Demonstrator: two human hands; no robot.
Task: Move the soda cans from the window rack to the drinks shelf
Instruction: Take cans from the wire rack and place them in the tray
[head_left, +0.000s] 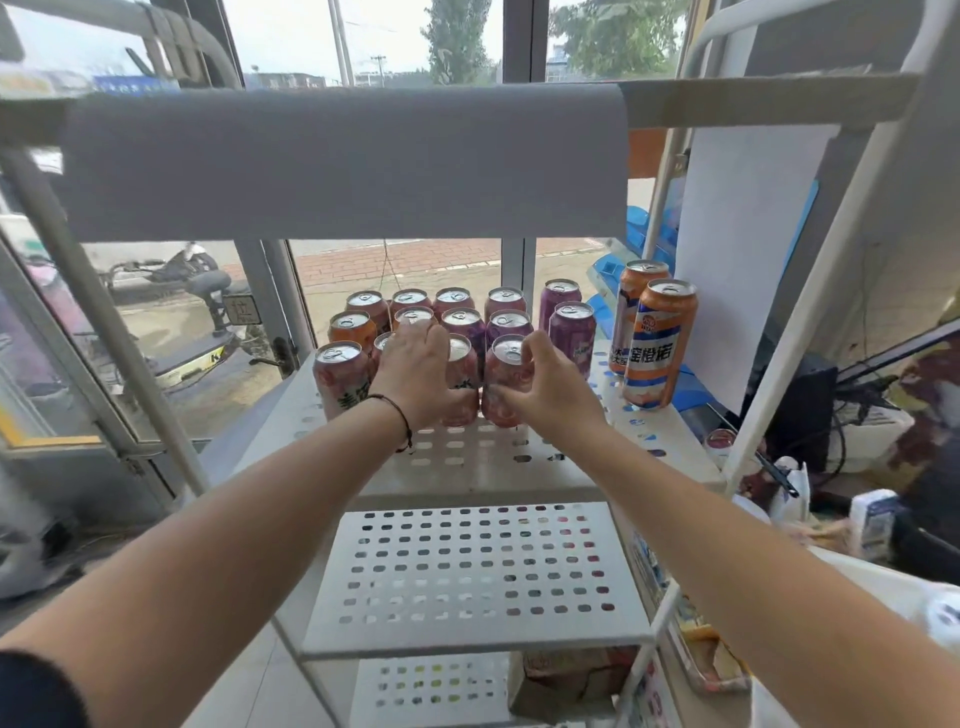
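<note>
Both forearms reach forward from the bottom corners over the rack's (467, 467) perforated shelf. The left hand (415, 374), a dark cord at its wrist, is curled round a pink can (462, 384) in the front row, fingers over the can's top and left side, so most of the can is hidden behind the hand. The right hand (545, 395) grips the next pink can (506, 384) to the right: fingers wrap its right side near the rim, thumb low across its front. The two held cans stand upright and just beside each other near the shelf's front edge. A third pink can (340, 379) stands free at the front left. Behind them, rows of upright cans (462, 306) run to the back edge, orange at left, purple at right. Two tall orange cans (660, 343) stand at the shelf's right edge. A lower shelf (478, 577) lies beneath.
</note>
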